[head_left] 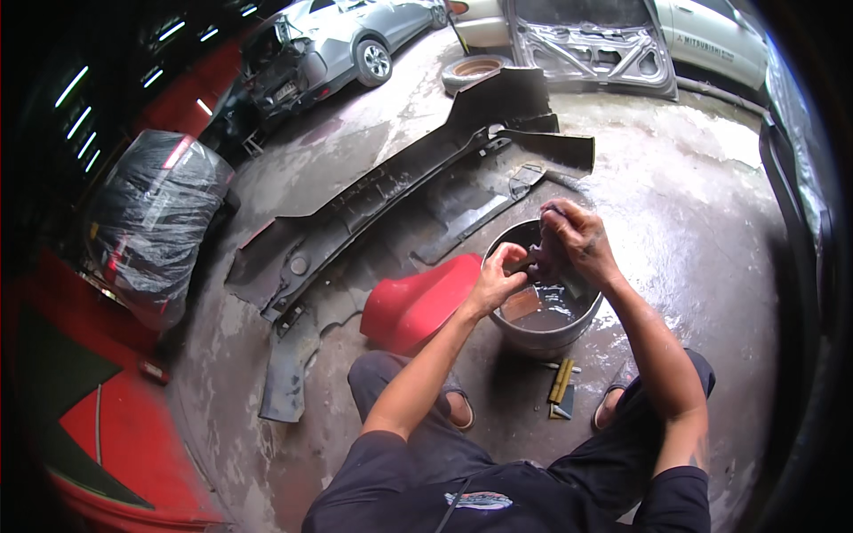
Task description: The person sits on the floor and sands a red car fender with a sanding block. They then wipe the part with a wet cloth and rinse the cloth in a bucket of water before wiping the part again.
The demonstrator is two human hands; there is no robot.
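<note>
Over a round bucket (pixel 544 340) of murky water, my right hand (pixel 579 238) is closed around a dark, wet rag (pixel 549 264), which hangs down inside the rim. My left hand (pixel 500 282) is at the bucket's left side, its fingers bent and thumb apart, close to the rag. Whether its fingertips touch the rag is hard to make out. A brown block (pixel 521 305) shows in the bucket, partly in the water. On the floor between my feet lie a yellow bar-shaped piece (pixel 561 381) and a dark flat sheet (pixel 563 405).
A red curved panel (pixel 418 302) rests left of the bucket. Beyond it, a long black bumper (pixel 382 200) lies across the wet floor. A tire (pixel 475 73) and a detached car door panel (pixel 593 53) are farther back. A plastic-wrapped vehicle part (pixel 164 218) stands at left.
</note>
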